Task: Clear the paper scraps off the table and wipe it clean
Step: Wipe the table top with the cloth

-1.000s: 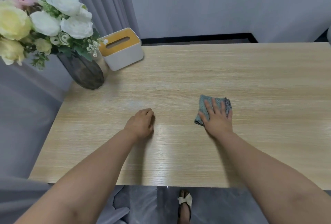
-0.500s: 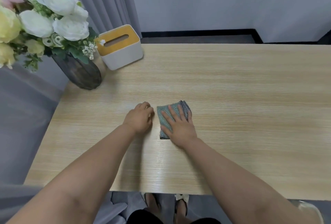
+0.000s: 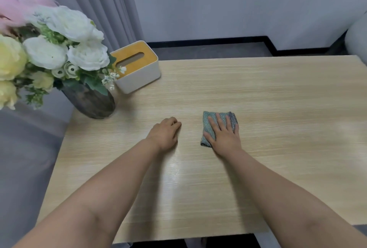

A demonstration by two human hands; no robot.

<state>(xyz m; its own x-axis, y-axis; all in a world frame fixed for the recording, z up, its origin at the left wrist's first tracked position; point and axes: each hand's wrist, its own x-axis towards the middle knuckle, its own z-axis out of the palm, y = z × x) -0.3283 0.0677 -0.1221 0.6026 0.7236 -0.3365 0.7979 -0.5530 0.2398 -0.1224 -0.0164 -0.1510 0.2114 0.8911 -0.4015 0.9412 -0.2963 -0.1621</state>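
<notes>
Right hand [image 3: 223, 134], flat on cloth [image 3: 209, 126], has swept back right from beside clenched, empty left hand [image 3: 164, 133] at mid-counter [image 3: 278, 108]; no scraps visible, so wiping pass is underway.

The table [image 3: 258, 93] is showing a pale wood-grain top with fine lengthwise streaks, smooth and faintly glossy where light is reflecting off it between the forearms. The cloth [image 3: 208, 126] is looking like a coarse woven textile, grey-green with a darker knitted edge, matt and rough. The tissue box [image 3: 137, 77] is presenting a smooth matt white body, seemingly plastic, under a warm wooden-looking lid. The vase [image 3: 91, 102] is appearing dark, mottled and dull. The curtain [image 3: 103, 5] is hanging as soft matt fabric.
</notes>
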